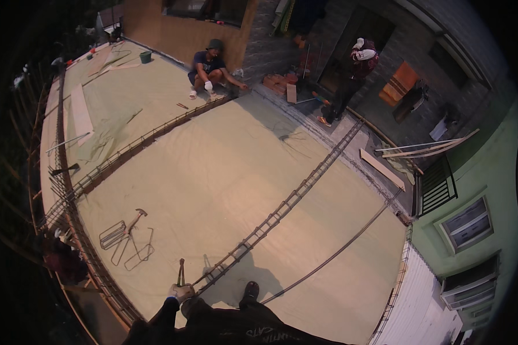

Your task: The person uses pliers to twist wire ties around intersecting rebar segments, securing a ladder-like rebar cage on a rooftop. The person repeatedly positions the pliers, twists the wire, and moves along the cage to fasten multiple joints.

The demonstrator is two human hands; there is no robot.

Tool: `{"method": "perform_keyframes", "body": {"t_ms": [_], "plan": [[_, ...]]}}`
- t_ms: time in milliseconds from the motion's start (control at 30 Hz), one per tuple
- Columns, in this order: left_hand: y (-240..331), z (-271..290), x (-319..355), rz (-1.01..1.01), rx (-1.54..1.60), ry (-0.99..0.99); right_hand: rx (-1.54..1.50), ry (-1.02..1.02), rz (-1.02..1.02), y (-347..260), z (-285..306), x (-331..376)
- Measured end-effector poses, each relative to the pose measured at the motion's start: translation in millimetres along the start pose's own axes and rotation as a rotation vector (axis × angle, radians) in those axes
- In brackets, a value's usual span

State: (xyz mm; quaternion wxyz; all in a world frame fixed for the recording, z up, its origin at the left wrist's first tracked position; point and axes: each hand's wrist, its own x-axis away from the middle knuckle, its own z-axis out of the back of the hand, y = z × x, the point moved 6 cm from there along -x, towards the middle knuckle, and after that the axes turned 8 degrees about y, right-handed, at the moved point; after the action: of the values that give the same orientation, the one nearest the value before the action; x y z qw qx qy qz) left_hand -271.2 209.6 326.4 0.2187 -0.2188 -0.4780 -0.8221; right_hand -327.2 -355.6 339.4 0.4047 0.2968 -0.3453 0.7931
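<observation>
Low in the view, my left hand [181,292] in a pale work glove is closed around a pair of pincers [181,272], their two narrow arms pointing up. Just below it a second gloved patch, seemingly my right hand [187,306], shows only in part; its fingers are hidden. Beside the hands lies the near end of a long rebar cage [276,215], ladder-like with stirrups, running diagonally away to the wall. My shoe [251,291] rests on the pale sheeting [201,178] to the right of the cage.
A hammer [135,220] and several bent stirrups [114,236] lie at left. One bar [334,253] crosses at right. Rebar beams [149,137] line the left edge and cross behind. One person [210,69] crouches at the back; another [357,75] stands by the doorway.
</observation>
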Motion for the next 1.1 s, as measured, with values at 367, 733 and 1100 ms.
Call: {"method": "perform_keyframes", "body": {"t_ms": [367, 733, 1100], "plan": [[105, -81, -33, 0.266, 0.162, 0.261, 0.024, 0.039, 0.058, -39, 147, -102], [72, -99, -65, 0.236, 0.17, 0.313, 0.036, 0.008, 0.29, -141, 113, -81], [-29, -172, -86, 0.29, 0.373, 0.46, 0.321, -0.075, 0.3, -147, 85, -88]]}}
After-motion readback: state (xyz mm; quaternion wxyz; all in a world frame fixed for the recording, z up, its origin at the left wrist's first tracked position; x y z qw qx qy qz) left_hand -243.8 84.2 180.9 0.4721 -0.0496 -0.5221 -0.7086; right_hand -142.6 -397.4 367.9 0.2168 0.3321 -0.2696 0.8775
